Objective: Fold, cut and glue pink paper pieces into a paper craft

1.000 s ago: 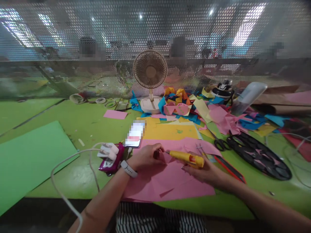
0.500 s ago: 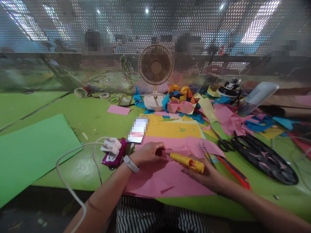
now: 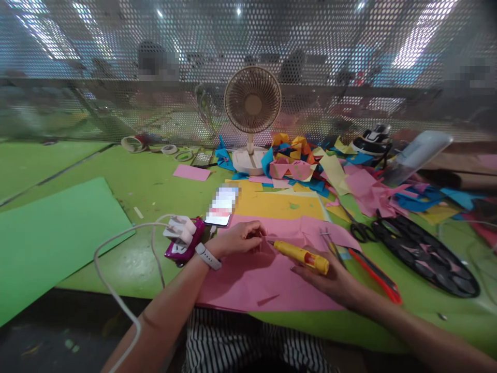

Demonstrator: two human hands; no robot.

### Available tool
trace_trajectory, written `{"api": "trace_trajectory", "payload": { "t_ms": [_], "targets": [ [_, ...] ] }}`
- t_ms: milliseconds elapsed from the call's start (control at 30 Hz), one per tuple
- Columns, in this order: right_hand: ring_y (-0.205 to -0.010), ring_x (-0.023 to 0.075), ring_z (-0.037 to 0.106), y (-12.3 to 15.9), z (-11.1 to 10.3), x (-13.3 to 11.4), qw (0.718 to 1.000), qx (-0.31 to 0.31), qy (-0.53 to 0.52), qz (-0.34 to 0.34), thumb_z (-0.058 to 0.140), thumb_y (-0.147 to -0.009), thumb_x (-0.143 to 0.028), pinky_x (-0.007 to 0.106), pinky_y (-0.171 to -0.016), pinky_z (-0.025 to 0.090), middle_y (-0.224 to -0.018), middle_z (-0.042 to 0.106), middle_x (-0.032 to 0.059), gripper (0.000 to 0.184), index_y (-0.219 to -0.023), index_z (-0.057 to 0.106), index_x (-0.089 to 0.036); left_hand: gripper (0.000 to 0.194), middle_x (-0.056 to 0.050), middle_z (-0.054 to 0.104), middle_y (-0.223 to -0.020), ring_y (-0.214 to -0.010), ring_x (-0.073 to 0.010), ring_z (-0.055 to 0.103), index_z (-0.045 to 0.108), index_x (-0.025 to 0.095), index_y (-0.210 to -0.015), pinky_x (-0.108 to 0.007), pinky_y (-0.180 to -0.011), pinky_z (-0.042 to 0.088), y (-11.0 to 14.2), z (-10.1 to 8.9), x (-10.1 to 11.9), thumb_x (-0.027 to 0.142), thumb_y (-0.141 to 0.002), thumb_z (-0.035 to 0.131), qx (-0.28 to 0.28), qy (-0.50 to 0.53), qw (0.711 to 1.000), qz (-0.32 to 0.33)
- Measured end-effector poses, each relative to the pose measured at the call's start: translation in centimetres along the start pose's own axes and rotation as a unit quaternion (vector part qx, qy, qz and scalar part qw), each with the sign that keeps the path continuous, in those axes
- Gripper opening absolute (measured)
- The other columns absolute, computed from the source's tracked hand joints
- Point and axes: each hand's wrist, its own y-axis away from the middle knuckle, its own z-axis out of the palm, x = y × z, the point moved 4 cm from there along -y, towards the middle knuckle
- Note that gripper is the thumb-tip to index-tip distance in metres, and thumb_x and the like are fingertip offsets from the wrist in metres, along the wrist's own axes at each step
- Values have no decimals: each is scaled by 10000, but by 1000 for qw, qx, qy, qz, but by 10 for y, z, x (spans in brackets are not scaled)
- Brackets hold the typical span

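My left hand [image 3: 246, 238], with a pale watch band at the wrist, is closed, thumb and fingertips pinching a small pink paper piece [image 3: 285, 241]. Most of its grip is hidden by the fingers. In my right hand [image 3: 330, 277] is a yellow glue gun [image 3: 301, 255], its narrow tip pointing left at the pinched paper, close to the left fingertips. Whether the tip touches the paper I cannot tell. Both hands are over a large pink paper sheet [image 3: 240, 290], where a small pink scrap [image 3: 267, 300] lies near the front edge.
To the left are a phone [image 3: 222, 207], a purple power strip [image 3: 185, 248] with white plugs, and a green sheet [image 3: 66, 238]. A red utility knife [image 3: 375, 274], scissors [image 3: 363, 231] and a black palette [image 3: 427, 256] lie right. Behind stand a fan [image 3: 252, 103] and paper scraps.
The left fingers have shifted slightly on the paper, with the thumb now showing. The glue gun stays almost in place, and the whole view has moved a little.
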Motion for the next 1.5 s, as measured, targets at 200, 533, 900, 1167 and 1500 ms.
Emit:
{"api": "trace_trajectory", "payload": {
  "t_ms": [200, 533, 900, 1167, 1500],
  "targets": [
    [-661, 157, 530, 0, 2, 3, 1000, -12, -5, 10, 567, -796, -381, 251, -539, 443, -776, 590, 30, 250, -965, 598, -199, 123, -16, 586, -749, -638, -112, 557, 517, 164, -945, -243, -602, 435, -1, 0, -1, 208, -846, 458, 6, -24, 1000, 14],
    [-671, 159, 531, -1, 1, 3, 1000, -6, 8, 10, 565, -798, -376, 257, -546, 448, -782, 597, 28, 245, -964, 602, -199, 136, -20, 598, -753, -641, -114, 561, 510, 164, -960, -236, -593, 428, 0, 0, -1, 226, -853, 453, 8, -39, 999, 12],
    [-659, 163, 536, -2, 2, 6, 1000, -5, 17, 12, 561, -795, -400, 263, -545, 455, -770, 603, 20, 268, -985, 611, -218, 127, -15, 597, -761, -634, -109, 555, 519, 165, -939, -232, -595, 423, 0, 0, 0, 236, -848, 466, 13, -39, 999, 15],
    [-710, 175, 555, -2, 2, 3, 1000, -6, 25, 15, 554, -798, -406, 272, -596, 476, -787, 613, 25, 299, -1020, 603, -211, 139, -4, 591, -732, -585, -92, 515, 541, 167, -939, -217, -563, 405, 0, 0, 1, 242, -855, 459, 17, -41, 999, 16],
    [-650, 165, 532, -1, 3, 4, 1000, 1, 20, 15, 559, -795, -397, 267, -533, 451, -742, 587, 22, 252, -952, 609, -206, 119, 4, 574, -721, -585, -91, 503, 545, 172, -913, -212, -558, 402, 0, -1, 4, 231, -855, 460, 32, -62, 997, 16]
  ]
}}
